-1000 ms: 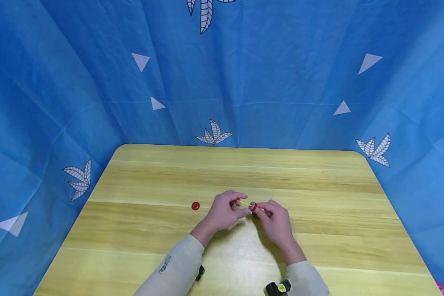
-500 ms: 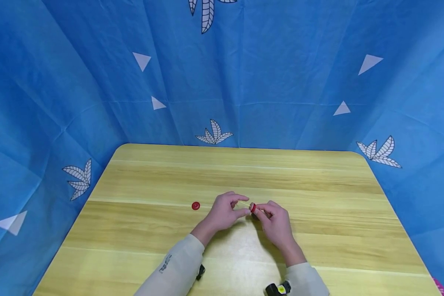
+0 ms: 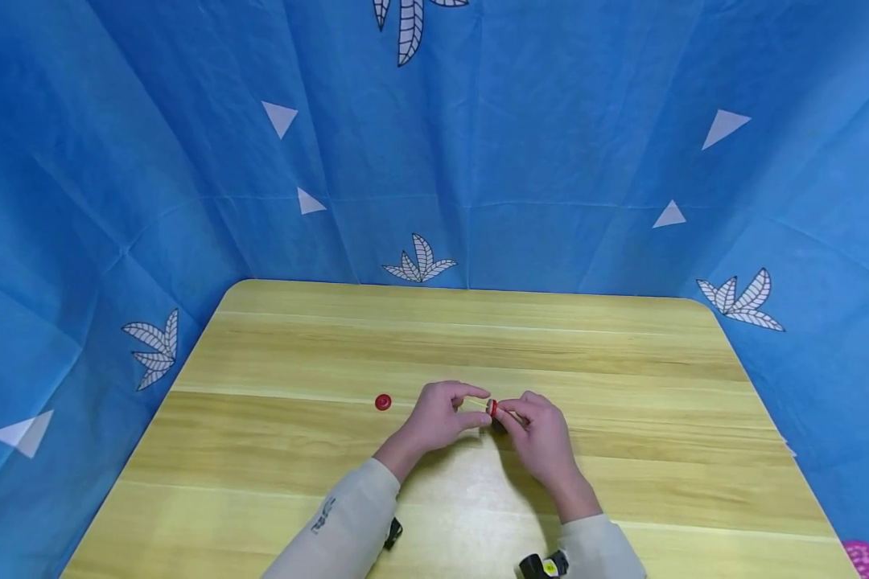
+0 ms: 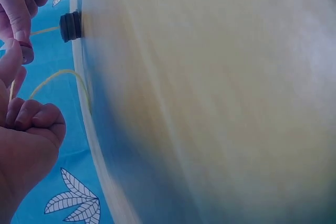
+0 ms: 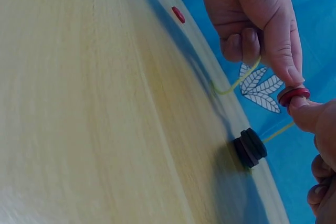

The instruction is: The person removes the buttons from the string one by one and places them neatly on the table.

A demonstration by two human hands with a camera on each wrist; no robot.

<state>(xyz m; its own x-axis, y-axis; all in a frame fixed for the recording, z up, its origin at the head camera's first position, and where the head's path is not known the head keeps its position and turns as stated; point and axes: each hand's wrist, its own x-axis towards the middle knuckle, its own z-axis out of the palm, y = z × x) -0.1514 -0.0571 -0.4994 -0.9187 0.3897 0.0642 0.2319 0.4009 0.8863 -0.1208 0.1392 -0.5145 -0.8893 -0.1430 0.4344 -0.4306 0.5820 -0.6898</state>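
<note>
Holding yellow cord (image 4: 64,71) in curled fingers, left hand (image 3: 438,414), best drawn straight; red disc (image 5: 296,93), at that hand's three o'clock, pinched in fingers, right hand (image 3: 541,434), best set square to cord.

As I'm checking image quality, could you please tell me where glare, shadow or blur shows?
Head: glare on the yellow wood-grain table, shadow beside the right hand; left wrist: table hazy and soft; right wrist: dark shadow near the stacked black round discs.
</note>
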